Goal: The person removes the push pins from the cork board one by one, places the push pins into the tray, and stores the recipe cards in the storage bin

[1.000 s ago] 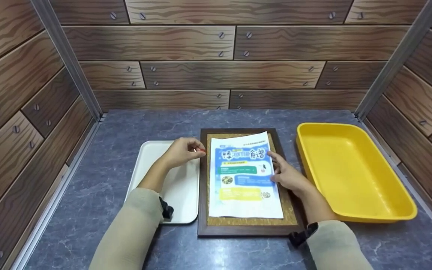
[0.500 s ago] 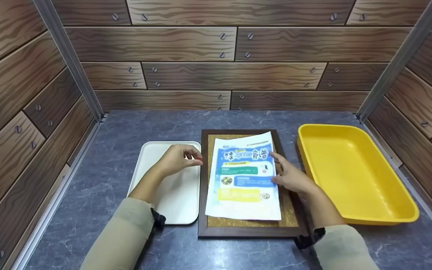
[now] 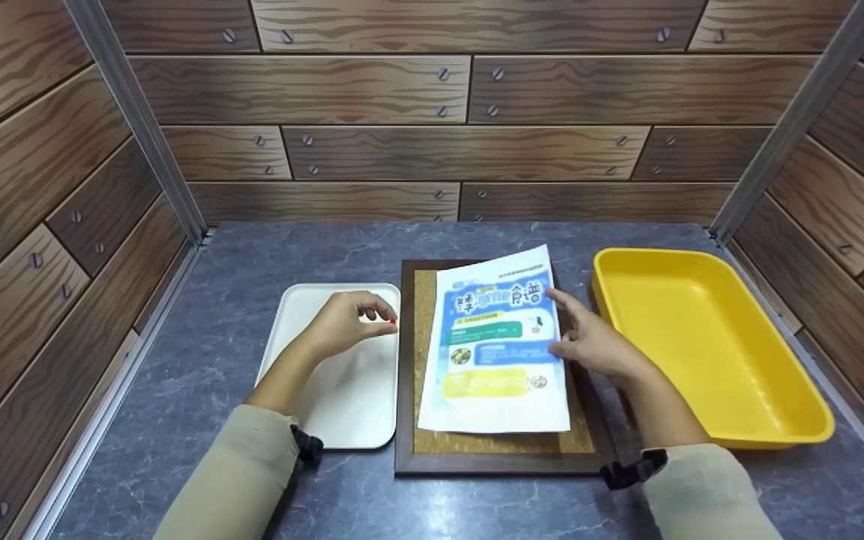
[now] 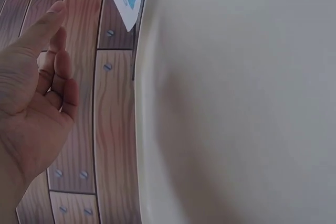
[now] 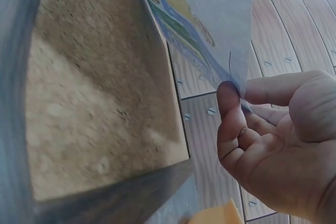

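Above the white tray point(image 3: 349, 405), my left hand point(image 3: 342, 322) pinches a small red object point(image 3: 393, 322) between thumb and fingers, most of it hidden. In the left wrist view the same hand point(image 4: 37, 98) shows palm and curled fingers, but the red object cannot be made out. A printed paper sheet point(image 3: 496, 352) with blue, green and yellow blocks hangs tilted over the framed corkboard point(image 3: 424, 442). My right hand point(image 3: 597, 345) pinches its right edge. Up close in the right wrist view, thumb and index finger press the paper point(image 5: 226, 30) between them; it lifts off the cork.
To the right stands a deep yellow tub point(image 3: 709, 352), just beside my right forearm. The tray lies directly left of the board's dark frame point(image 3: 507, 465). Wood-patterned walls point(image 3: 469, 90) enclose the grey marbled tabletop point(image 3: 304, 247) on three sides.
The paper has been lifted and shifted slightly up and right with my right hand. My left hand has drawn back left and a little nearer, from the board's edge to over the tray.
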The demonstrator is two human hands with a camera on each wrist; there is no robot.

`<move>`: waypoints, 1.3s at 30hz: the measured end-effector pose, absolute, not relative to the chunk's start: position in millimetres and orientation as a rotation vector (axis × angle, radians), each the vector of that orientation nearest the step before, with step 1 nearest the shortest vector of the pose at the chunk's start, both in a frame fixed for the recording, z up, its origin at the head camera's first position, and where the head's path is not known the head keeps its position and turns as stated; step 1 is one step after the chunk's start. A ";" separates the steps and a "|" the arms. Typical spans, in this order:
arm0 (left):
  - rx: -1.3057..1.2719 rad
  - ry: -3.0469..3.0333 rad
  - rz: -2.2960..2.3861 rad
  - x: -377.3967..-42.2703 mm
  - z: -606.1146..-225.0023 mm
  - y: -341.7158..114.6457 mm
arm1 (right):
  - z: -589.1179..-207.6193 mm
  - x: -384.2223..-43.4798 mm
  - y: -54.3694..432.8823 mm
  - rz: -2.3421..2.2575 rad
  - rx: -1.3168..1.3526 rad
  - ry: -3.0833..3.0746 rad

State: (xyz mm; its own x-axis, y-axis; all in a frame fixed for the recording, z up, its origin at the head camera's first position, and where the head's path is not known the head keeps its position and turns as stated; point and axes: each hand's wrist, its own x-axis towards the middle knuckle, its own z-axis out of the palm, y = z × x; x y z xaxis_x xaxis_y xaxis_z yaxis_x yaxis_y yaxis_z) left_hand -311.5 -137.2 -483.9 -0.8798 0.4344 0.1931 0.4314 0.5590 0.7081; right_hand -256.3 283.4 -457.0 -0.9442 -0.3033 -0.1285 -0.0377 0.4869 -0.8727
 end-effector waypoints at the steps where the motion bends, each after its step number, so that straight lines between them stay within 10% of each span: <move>1: 0.770 2.772 1.258 -310.9 -483.4 -138.2 | -455.6 -256.5 284.6 -1.445 -0.298 2.469; 39: 0.683 2.772 1.207 -300.7 -489.7 -185.6 | -431.9 -255.2 418.4 -1.648 -0.258 2.289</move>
State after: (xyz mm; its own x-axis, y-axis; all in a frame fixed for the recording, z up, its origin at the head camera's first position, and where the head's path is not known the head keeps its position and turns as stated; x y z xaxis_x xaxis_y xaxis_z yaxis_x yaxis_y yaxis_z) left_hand -300.7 -185.6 -489.7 -0.9021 0.4101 0.1341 0.3775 0.5997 0.7056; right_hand -255.2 418.4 -431.9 -0.9363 -0.3209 -0.1428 0.0335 0.3231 -0.9458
